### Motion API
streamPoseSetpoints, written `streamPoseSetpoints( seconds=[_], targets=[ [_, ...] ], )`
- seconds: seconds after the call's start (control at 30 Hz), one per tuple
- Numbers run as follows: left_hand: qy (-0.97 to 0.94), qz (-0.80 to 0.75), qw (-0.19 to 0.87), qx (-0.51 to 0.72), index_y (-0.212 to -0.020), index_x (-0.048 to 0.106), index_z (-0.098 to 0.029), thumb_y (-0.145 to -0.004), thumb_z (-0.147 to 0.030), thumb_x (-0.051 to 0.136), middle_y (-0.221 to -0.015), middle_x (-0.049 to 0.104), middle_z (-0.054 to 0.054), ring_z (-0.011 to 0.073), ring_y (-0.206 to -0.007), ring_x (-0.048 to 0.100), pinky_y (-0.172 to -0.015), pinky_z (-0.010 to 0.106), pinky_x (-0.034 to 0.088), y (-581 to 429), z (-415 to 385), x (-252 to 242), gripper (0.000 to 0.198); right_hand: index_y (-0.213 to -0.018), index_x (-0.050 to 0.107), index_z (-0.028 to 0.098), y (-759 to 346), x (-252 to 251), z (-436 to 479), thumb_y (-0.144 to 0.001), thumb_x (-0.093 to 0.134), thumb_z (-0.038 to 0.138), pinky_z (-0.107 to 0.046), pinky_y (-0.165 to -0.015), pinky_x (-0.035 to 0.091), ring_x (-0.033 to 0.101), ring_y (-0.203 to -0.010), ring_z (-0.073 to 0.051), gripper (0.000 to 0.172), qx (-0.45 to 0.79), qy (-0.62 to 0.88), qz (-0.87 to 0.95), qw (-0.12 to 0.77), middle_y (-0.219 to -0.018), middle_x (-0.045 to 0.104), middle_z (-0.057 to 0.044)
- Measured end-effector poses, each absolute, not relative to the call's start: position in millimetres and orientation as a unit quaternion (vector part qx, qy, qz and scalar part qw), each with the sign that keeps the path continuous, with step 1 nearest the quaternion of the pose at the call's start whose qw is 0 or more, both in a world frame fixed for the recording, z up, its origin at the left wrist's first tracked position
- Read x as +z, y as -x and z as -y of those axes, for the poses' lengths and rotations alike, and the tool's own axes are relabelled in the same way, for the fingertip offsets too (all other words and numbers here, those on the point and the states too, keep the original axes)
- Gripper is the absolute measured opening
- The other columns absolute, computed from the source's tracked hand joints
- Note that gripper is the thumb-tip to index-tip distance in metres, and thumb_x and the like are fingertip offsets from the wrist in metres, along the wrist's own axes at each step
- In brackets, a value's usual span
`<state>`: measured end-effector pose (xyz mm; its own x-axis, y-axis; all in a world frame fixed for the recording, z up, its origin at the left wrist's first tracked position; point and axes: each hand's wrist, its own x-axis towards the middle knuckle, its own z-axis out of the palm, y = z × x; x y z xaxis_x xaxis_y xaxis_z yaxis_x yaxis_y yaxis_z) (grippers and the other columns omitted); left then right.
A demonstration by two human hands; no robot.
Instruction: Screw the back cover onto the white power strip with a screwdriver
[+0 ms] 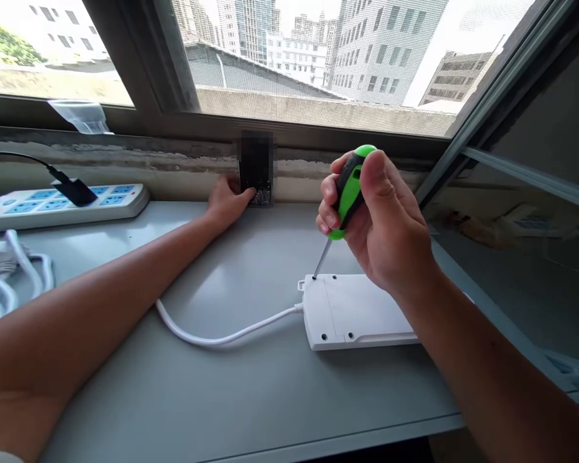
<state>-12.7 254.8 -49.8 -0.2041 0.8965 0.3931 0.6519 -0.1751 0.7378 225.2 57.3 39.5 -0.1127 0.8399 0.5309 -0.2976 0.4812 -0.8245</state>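
Four screw holes [324, 336], white power strip [357, 315], underside up

A grey window ledge [251, 386] carries a socket strip [62, 207], an overturned power strip [357, 315] and its cord [222, 339].

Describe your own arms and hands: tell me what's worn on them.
The left hand and right hand are bare, with no gloves, rings or watch showing. The left forearm and right forearm are bare too, without markings. A pale sleeve edge may show at the bottom-left corner, too cut off to tell.
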Motion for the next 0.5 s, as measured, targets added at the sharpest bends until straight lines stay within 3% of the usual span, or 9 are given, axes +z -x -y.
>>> streamPoseSetpoints(
  seconds=[0.13, 0.33, 0.5],
  targets=[
    [-0.612, -0.623, 0.142, 0.467, -0.101, 0.059, -0.022, -0.077, -0.042, 0.078, -0.097, 0.067, 0.008, 0.0318, -0.097, 0.068, -0.092, 0.044, 0.054, 12.5, -254.9, -49.9, 0.037, -0.104, 0.062, 0.024, -225.3, 38.6, -57.8, -0.098, 0.058, 0.073, -0.032, -0.061, 0.048, 0.053, -0.067, -0.012, 0.050, 0.476, 0.220, 0.584, 0.620, -0.087, 0.058, -0.002],
    [-0.601, -0.620, 0.157, 0.479, -0.099, 0.058, -0.023, -0.078, -0.047, 0.078, -0.098, 0.068, 0.007, 0.0303, -0.097, 0.068, -0.091, 0.042, 0.054, 13.2, -250.5, -48.8, 0.037, -0.099, 0.048, 0.027, -220.9, 38.8, -58.1, -0.096, 0.064, 0.070, -0.030, -0.059, 0.046, 0.050, -0.062, -0.010, 0.046, 0.480, 0.212, 0.574, 0.628, -0.082, 0.057, 0.002],
    [-0.593, -0.617, 0.174, 0.487, -0.097, 0.059, -0.023, -0.078, -0.048, 0.079, -0.096, 0.069, 0.007, 0.0290, -0.094, 0.067, -0.088, 0.042, 0.055, 16.1, -246.3, -47.8, 0.037, -0.103, 0.059, 0.023, -221.4, 39.0, -56.6, -0.102, 0.056, 0.067, -0.030, -0.062, 0.046, 0.052, -0.066, -0.011, 0.044, 0.525, 0.189, 0.555, 0.618, -0.086, 0.058, -0.001]
  ],
)
